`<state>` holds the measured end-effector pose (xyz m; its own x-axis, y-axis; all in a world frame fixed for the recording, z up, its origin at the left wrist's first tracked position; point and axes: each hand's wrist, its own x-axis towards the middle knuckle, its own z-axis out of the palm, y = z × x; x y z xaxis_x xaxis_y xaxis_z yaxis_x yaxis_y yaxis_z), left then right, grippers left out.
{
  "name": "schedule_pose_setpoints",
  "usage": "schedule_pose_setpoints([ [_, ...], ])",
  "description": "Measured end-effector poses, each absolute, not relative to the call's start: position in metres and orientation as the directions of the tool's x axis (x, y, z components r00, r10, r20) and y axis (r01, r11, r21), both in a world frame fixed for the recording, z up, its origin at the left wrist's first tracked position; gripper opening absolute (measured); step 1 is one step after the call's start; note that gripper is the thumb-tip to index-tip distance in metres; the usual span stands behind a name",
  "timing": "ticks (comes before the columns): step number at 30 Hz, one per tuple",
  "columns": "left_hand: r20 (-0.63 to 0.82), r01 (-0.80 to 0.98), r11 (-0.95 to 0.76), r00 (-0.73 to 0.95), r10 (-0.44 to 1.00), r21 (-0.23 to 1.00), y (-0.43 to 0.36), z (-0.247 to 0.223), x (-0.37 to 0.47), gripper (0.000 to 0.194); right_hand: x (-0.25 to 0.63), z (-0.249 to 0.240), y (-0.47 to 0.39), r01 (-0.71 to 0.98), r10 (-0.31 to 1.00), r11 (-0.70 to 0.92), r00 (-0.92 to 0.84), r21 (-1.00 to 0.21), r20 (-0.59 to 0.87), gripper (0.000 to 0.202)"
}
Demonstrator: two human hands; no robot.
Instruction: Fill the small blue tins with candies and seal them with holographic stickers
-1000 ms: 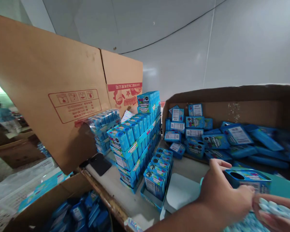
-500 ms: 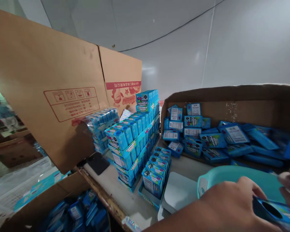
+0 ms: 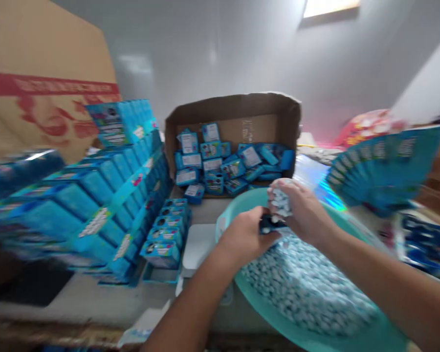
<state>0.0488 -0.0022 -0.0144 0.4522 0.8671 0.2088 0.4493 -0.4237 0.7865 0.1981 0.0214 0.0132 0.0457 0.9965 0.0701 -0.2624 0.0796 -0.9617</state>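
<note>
Over a turquoise basin (image 3: 286,325) of small pale-blue candies (image 3: 311,278), my left hand (image 3: 247,234) grips a small dark-blue box (image 3: 269,226), mostly hidden by the fingers. Right beside it, my right hand (image 3: 297,208) is closed around a handful of candies (image 3: 280,201), held at the box's opening. Left of the basin, a shallow blue tray (image 3: 161,276) holds a row of upright blue boxes (image 3: 163,249), next to a pale flat-topped device (image 3: 198,244).
Stacked trays of blue boxes (image 3: 113,195) rise at the left, blurred. An open carton (image 3: 234,110) with loose blue boxes lies behind the basin. Fanned blue cardboard pieces (image 3: 385,166) stand at the right. A dark flat object (image 3: 40,288) lies at the lower left.
The view has swung right, bringing the basin's candies and both hands toward the middle. My right hand now holds candies against the box in my left hand.
</note>
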Motion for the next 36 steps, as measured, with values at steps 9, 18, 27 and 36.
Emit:
schedule_pose_setpoints([
  [9,0.173,0.449,-0.384,0.442,0.880,0.807,0.000,-0.014,0.051,0.032,0.199,0.007,0.029,-0.325,0.998,0.042,-0.029,-0.945,0.054,0.030],
  [18,0.152,0.451,-0.355,0.426,0.892,0.819,0.003,-0.017,0.052,0.034,0.202,0.005,0.030,-0.344,0.995,-0.005,-0.095,-0.939,0.029,0.024],
  [27,0.100,0.515,-0.306,0.389,0.916,0.801,0.006,-0.019,0.055,0.038,0.202,0.003,0.032,-0.370,0.999,-0.004,-0.050,-0.929,0.015,0.021],
  [36,0.111,0.522,-0.322,0.394,0.912,0.790,0.005,-0.018,0.054,0.032,0.201,0.002,0.033,-0.369,0.998,-0.008,-0.057,-0.929,0.014,0.021],
])
